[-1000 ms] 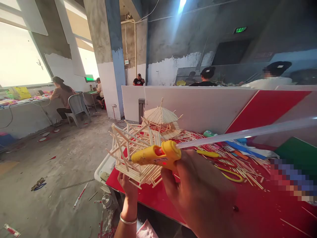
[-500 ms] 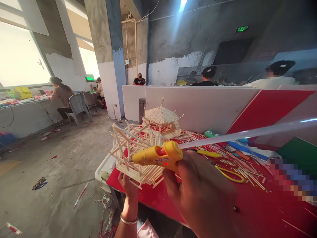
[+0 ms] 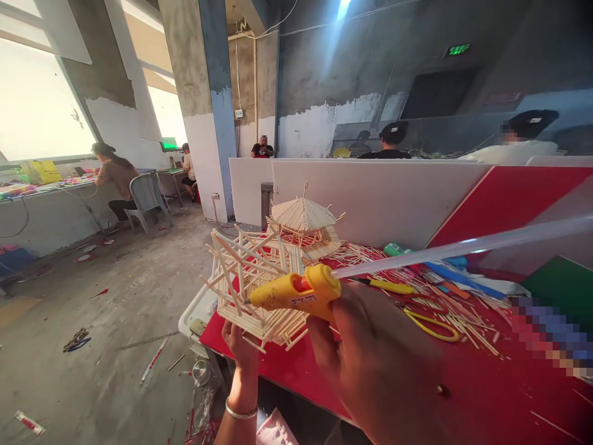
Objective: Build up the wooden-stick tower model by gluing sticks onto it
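Note:
My right hand (image 3: pixel 370 346) is closed around a yellow hot glue gun (image 3: pixel 296 293), and a long clear glue stick (image 3: pixel 440 250) juts from its back end. The gun's tip points left, at or very near the sticks of a wooden stick model (image 3: pixel 259 259); whether it touches I cannot tell. From below, my left hand (image 3: pixel 238 343) grips the model's near left edge, its fingers partly hidden beneath. The model is an open framework of pale round sticks, held tilted above the table's left end. Behind it stands a stick pavilion (image 3: pixel 303 216) with a pointed roof.
Loose sticks (image 3: pixel 463 327), yellow-handled scissors (image 3: pixel 430 324), yellow-handled pliers (image 3: pixel 391 287) and a green roll (image 3: pixel 393 249) lie on the red table (image 3: pixel 486 395). A white partition (image 3: pixel 370 191) runs behind it. Several people sit farther off; a grey chair (image 3: pixel 147 198) stands left.
The view has shifted very slightly. The glue gun's tip stays by the same corner of the model; a red light spot on its body no longer shows. Both hands keep their holds.

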`<state>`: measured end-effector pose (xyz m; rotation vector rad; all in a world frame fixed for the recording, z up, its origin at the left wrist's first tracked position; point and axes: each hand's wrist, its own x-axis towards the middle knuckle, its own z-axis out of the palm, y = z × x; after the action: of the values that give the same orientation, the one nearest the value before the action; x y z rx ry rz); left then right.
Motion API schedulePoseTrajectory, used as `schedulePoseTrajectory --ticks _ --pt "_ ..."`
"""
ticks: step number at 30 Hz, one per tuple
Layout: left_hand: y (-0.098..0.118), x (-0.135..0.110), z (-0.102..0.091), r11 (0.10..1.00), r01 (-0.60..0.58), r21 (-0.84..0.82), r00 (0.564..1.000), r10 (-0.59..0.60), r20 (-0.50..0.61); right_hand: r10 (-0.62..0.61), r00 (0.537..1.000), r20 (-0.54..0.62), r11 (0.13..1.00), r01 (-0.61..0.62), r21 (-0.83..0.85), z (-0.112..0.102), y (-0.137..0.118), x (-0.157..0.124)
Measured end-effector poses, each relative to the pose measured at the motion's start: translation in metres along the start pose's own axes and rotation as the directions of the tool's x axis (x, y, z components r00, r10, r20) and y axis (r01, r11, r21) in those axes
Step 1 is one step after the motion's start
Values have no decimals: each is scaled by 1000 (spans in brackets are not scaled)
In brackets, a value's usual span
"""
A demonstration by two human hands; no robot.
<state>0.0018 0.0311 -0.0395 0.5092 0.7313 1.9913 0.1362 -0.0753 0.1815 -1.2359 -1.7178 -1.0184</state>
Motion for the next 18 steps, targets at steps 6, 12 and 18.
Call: schedulePoseTrajectory --ticks 6,12,18 --pt "5 -2 4 1000 -2 21 1000 2 -20 0 1000 -11 1000 0 2 4 1 -1" --pt "7 -4 8 999 9 39 999 -8 -41 8 1000 17 1000 -7 -10 3 2 -1" --pt "7 -5 9 998 8 58 997 -4 -74 5 1000 -14 1000 -5 -1 2 3 0"
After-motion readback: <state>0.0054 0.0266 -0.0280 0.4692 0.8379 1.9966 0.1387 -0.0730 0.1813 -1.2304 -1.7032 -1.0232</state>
